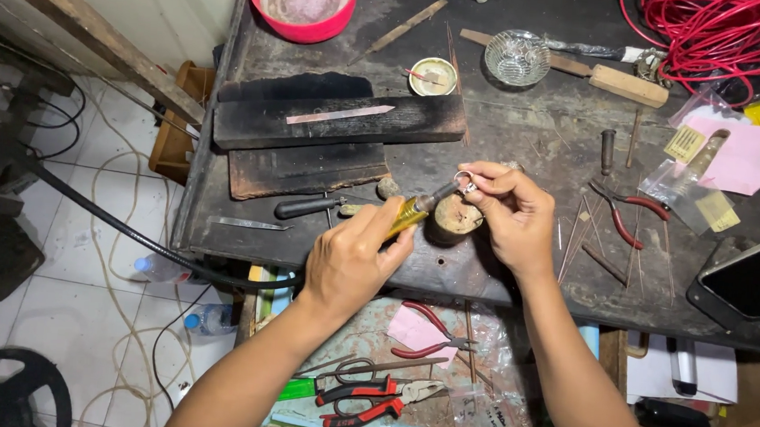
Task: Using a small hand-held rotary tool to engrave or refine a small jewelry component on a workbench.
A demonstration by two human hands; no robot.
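Note:
My left hand (352, 258) grips a brass-coloured torch handle (408, 214), its dark nozzle pointing up and right. My right hand (509, 211) pinches a small silver ring (463, 181) at the nozzle tip, just above a round cork-like block (456, 216) on the dark workbench (510, 133). Both hands meet near the bench's front edge.
Charred wooden blocks (333, 121) lie at the left, with a pink bowl (302, 1), a small dish (432, 76) and a glass bowl (516, 58) behind. Red wire (722, 37), red-handled pliers (621, 212) and a phone (754, 280) are at the right. Pliers and scissors (368, 391) fill an open drawer below.

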